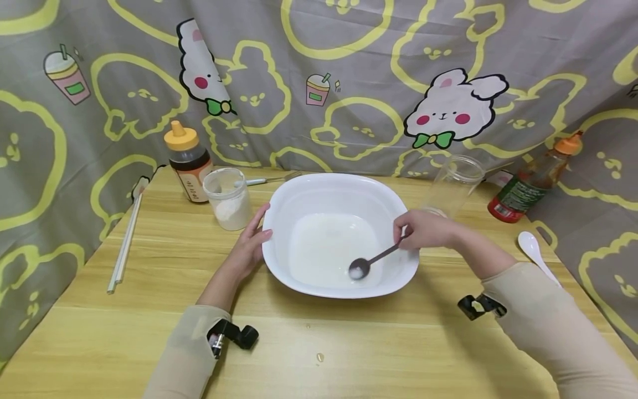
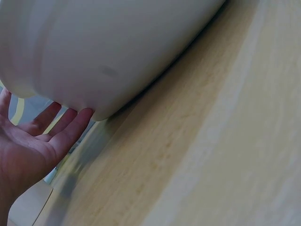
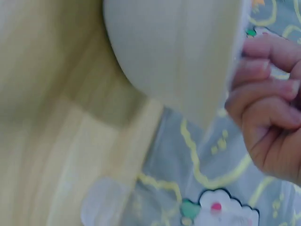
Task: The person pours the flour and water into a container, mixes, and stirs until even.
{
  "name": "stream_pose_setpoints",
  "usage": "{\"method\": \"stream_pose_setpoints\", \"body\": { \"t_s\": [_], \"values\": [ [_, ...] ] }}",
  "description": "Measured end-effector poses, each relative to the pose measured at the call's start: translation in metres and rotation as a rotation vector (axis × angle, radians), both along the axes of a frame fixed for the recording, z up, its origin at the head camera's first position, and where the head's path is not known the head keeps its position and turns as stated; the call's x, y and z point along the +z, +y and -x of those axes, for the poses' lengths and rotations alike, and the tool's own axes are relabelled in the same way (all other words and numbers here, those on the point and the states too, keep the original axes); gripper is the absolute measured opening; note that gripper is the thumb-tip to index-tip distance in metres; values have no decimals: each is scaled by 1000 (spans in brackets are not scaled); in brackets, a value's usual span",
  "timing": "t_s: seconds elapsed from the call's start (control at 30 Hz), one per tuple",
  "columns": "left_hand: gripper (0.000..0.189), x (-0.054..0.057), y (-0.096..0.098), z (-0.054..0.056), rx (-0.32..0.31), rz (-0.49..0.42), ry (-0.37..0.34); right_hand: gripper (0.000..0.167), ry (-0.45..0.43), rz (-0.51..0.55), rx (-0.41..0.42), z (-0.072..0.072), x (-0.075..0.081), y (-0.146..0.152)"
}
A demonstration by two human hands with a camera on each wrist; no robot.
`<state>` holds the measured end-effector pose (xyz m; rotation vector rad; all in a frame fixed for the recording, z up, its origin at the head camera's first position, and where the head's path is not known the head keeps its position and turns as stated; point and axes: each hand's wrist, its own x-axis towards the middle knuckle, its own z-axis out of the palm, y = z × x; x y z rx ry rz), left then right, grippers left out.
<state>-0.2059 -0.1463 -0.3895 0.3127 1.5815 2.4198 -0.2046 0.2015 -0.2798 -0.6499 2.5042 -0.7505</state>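
A white plastic basin (image 1: 339, 185) holds a milky white liquid (image 1: 324, 244). In the head view my right hand (image 1: 426, 228) pinches the handle of a dark spoon (image 1: 360, 268) over the basin's right rim. The spoon's bowl is low in the basin, with some white in it. Curled fingers show in the right wrist view (image 3: 273, 103), beside the basin's outer wall (image 3: 164, 52); the spoon is hidden there. My left hand (image 1: 249, 246) rests against the basin's left side. Its fairly straight fingers (image 2: 73, 134) touch the outer wall beneath the rim.
Left of the basin stand a yellow-capped bottle (image 1: 191, 166) and a jar of white powder (image 1: 231, 208); a fork (image 1: 271, 179) lies behind. Chopsticks (image 1: 124, 244) lie far left. At right are a clear jar (image 1: 456, 185), a sauce bottle (image 1: 530, 183) and a white spoon (image 1: 535, 255).
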Motion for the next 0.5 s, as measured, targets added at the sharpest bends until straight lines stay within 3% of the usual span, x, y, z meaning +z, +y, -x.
{"method": "stream_pose_setpoints", "body": {
  "t_s": [0.13,0.27,0.37,0.5],
  "values": [
    [62,0,-1,0,2,9,-1,4,108,-71,-115,9,4,5],
    [62,1,-1,0,-3,10,-1,3,151,-95,-205,23,-6,-3],
    [62,1,0,0,-2,9,-3,5,151,-34,-233,32,-18,-17],
    [63,2,1,0,1,-1,-7,5,80,95,-227,37,-30,-39]
  ]
}}
